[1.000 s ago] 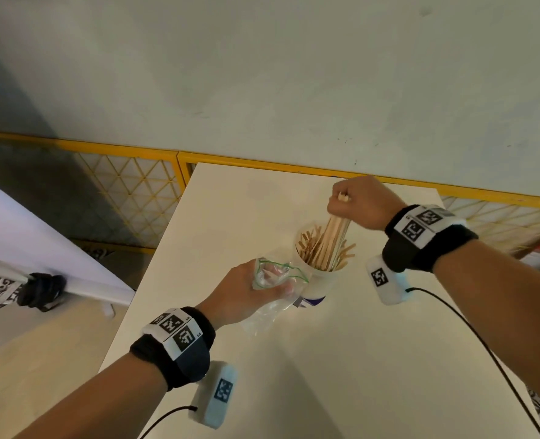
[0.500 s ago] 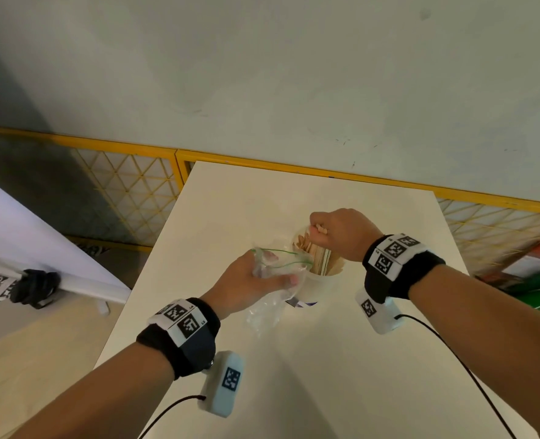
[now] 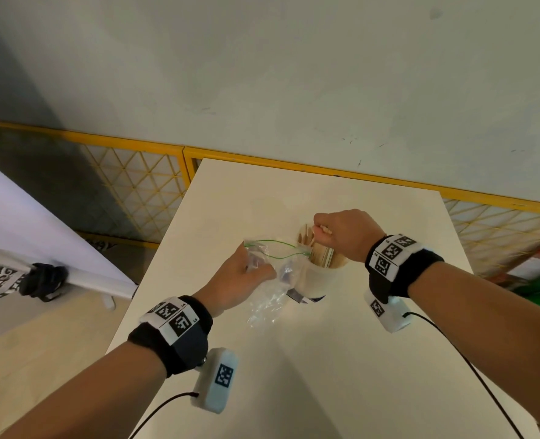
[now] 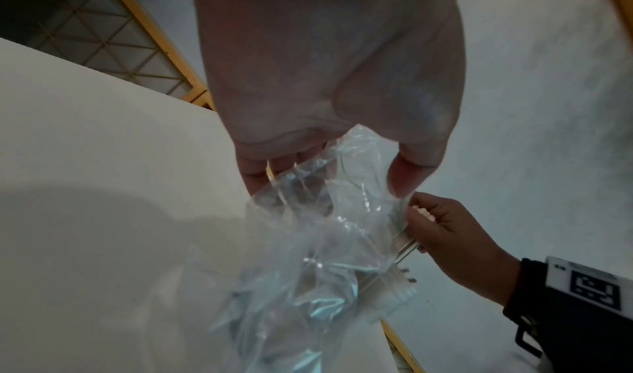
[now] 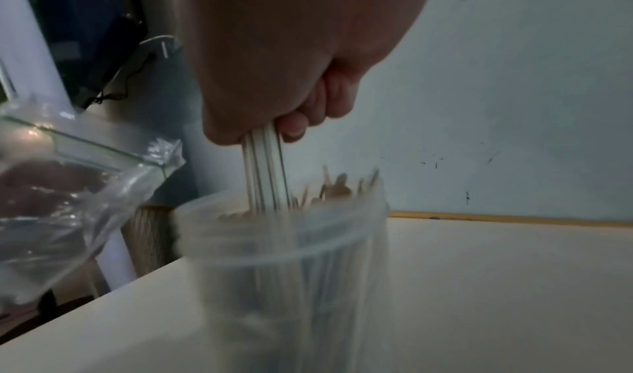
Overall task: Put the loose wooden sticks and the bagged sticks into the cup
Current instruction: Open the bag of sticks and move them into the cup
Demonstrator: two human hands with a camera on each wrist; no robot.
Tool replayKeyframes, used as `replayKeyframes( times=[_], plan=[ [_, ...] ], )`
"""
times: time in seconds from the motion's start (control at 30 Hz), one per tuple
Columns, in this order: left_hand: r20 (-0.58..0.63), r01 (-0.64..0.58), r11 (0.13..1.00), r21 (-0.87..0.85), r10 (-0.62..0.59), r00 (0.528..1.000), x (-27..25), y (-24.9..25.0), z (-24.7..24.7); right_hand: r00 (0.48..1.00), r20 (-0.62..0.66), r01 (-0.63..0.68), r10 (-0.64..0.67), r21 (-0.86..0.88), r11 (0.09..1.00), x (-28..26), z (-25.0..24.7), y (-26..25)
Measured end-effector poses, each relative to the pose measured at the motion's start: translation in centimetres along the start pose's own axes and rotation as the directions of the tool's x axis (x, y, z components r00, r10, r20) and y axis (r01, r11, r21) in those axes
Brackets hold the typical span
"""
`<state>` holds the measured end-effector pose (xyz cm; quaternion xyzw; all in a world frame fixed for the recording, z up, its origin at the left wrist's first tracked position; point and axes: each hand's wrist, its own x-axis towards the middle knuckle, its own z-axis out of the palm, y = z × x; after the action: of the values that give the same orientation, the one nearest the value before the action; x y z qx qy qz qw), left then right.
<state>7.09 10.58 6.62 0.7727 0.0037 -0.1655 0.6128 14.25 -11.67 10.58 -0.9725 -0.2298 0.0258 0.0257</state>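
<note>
A translucent white cup (image 3: 314, 280) (image 5: 284, 270) stands on the white table (image 3: 325, 359), full of upright wooden sticks (image 3: 324, 259). My right hand (image 3: 341, 232) (image 5: 274, 67) sits just above the rim and grips a bundle of sticks (image 5: 265, 167) whose lower ends are inside the cup. Left of the cup, my left hand (image 3: 243, 277) (image 4: 325, 81) holds a crumpled clear plastic bag (image 3: 272, 296) (image 4: 308, 257) with a green zip line. The bag looks empty and touches the cup's side.
A yellow mesh fence (image 3: 142, 185) runs behind the table below a pale wall. A white roll with a black clamp (image 3: 44, 280) lies off the table's left edge. Cables trail from both wrist cameras over the near table.
My right hand has come down with the stick bundle from well above the cup to its rim, pushing the sticks deeper in. The left hand with the bag stayed beside the cup.
</note>
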Motion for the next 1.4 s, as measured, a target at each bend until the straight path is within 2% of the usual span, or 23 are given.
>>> replayKeyframes(
  times=[0.07,0.2,0.27,0.33,0.4,0.6,0.7,0.83,0.93,1.03,1.1,1.27,1.4],
  plan=[
    [0.012,-0.004,0.999,0.031,0.004,1.0,0.0,-0.1,-0.2,1.0,-0.022,0.002,-0.002,-0.022,1.0,0.0,-0.4,0.0],
    [0.017,-0.029,0.996,0.088,0.028,0.999,0.0,-0.1,-0.3,0.991,-0.122,-0.042,0.055,0.106,0.994,-0.1,-1.9,0.8],
    [0.022,-0.039,0.994,0.1,0.037,0.999,0.4,0.0,-0.2,0.997,-0.08,-0.012,0.017,0.06,0.998,-0.2,-2.1,1.0],
    [0.037,-0.043,0.994,0.103,0.039,0.999,0.4,0.5,0.2,0.998,0.058,0.03,-0.027,-0.039,0.999,-0.4,-1.2,0.9],
    [0.037,-0.044,0.994,0.103,0.04,0.998,0.6,0.6,0.4,0.991,0.127,0.037,-0.028,-0.071,0.997,-0.7,0.2,0.7],
    [0.067,-0.051,0.992,0.115,0.043,0.997,0.6,0.8,0.3,0.998,0.053,-0.041,0.045,-0.079,0.996,-0.2,1.7,0.8],
    [0.021,-0.056,0.994,0.089,0.055,0.998,1.0,0.1,0.1,0.999,0.038,0.033,-0.03,-0.084,0.996,-0.5,2.4,0.7],
    [0.031,-0.055,0.994,0.092,0.052,0.998,0.7,0.4,-0.1,0.994,0.105,0.0,-0.013,0.122,0.993,-1.1,3.0,0.4],
    [0.031,-0.086,0.99,0.116,0.083,0.996,0.5,0.6,-0.3,0.994,0.108,0.008,-0.025,0.15,0.989,-1.0,2.6,0.6],
    [0.056,-0.11,0.988,0.112,0.104,0.993,0.7,0.5,-0.4,0.999,0.037,-0.016,0.004,0.327,0.945,-0.8,1.8,0.7],
    [0.059,-0.122,0.987,0.108,0.116,0.992,0.8,0.2,-0.3,1.0,-0.01,-0.014,0.019,0.383,0.924,-0.7,1.7,0.5],
    [0.008,-0.048,0.998,0.044,0.047,0.999,1.4,-1.0,-0.5,0.995,0.102,-0.016,-0.003,0.19,0.982,-1.3,3.3,-0.3],
    [-0.024,-0.059,0.998,0.026,0.059,0.998,1.1,-1.2,-1.0,0.982,0.187,-0.014,-0.017,0.167,0.986,-1.3,3.3,-0.1]
  ],
)
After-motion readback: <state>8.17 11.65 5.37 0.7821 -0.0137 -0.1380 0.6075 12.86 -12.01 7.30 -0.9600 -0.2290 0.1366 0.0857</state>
